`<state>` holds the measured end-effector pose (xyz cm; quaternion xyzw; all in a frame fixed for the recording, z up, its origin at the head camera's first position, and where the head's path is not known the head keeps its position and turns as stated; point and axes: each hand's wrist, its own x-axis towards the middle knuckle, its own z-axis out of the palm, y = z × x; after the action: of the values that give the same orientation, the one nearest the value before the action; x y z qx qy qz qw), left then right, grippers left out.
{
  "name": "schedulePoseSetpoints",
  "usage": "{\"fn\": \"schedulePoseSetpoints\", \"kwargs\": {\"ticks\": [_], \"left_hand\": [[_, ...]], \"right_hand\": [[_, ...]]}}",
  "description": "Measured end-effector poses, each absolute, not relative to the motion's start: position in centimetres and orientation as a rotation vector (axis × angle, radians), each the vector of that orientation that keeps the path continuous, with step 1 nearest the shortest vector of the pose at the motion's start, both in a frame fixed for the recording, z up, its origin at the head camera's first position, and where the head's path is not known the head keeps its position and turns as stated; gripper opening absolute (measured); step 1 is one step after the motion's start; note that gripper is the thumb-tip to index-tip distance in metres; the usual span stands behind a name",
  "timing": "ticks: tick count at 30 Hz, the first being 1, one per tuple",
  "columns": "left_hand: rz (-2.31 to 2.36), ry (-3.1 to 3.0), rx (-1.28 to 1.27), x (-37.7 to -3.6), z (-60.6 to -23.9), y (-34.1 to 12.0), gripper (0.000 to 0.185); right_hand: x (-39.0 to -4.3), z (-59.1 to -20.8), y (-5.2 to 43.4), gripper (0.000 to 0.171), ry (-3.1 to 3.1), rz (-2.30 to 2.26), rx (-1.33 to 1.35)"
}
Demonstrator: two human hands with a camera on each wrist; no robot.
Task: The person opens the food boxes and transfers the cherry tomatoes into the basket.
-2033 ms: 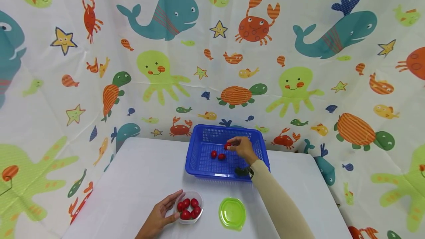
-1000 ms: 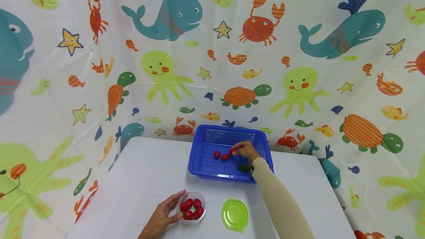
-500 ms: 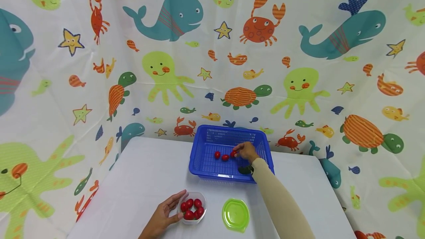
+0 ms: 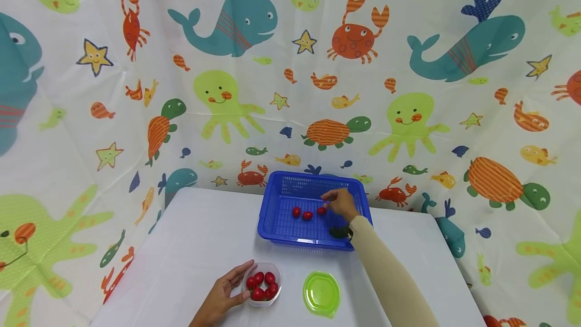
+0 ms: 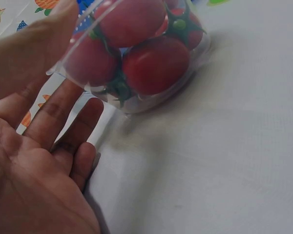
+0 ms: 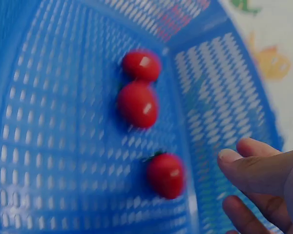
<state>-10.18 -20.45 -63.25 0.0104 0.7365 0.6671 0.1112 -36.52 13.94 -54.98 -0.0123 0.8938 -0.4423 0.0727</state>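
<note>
My left hand [image 4: 223,290] holds a small clear plastic container [image 4: 262,303] by its side, thumb at the near side and fingers round the far side. Several red cherry tomatoes [image 5: 156,66] with green stems sit in it. Over the blue basket [image 4: 305,240], my right hand [image 4: 341,203] has its fingers loosely bent with nothing between them. Below its fingertips a tomato [image 4: 322,211] lies on the basket floor. Two more tomatoes, one at the left [image 4: 296,211] and one in the middle [image 4: 307,215], lie beside it.
A green lid [image 4: 321,294] lies on the white table [image 4: 209,231], right of the container. Behind the table hangs a cloth [image 4: 281,155] printed with sea animals. A dark object [image 4: 339,231] shows next to the right wrist, over the basket.
My right hand lowered a tomato onto the basket floor, let go of it and drew slightly up and right. My left hand stayed at the container.
</note>
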Motion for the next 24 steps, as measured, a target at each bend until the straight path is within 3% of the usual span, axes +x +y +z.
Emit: {"fn": "schedulePoseSetpoints", "kwargs": {"ticks": [13, 24], "left_hand": [[1.946, 2.158, -0.032, -10.4, -63.7, -20.2, 0.062], [1.950, 2.142, -0.042, -10.3, -63.3, -20.0, 0.062]], "right_hand": [[-31.5, -49.2, 10.9, 0.027, 2.704, -1.533, -0.223], [-25.3, -47.8, 9.3, 0.023, 2.712, -1.648, -0.442]]}}
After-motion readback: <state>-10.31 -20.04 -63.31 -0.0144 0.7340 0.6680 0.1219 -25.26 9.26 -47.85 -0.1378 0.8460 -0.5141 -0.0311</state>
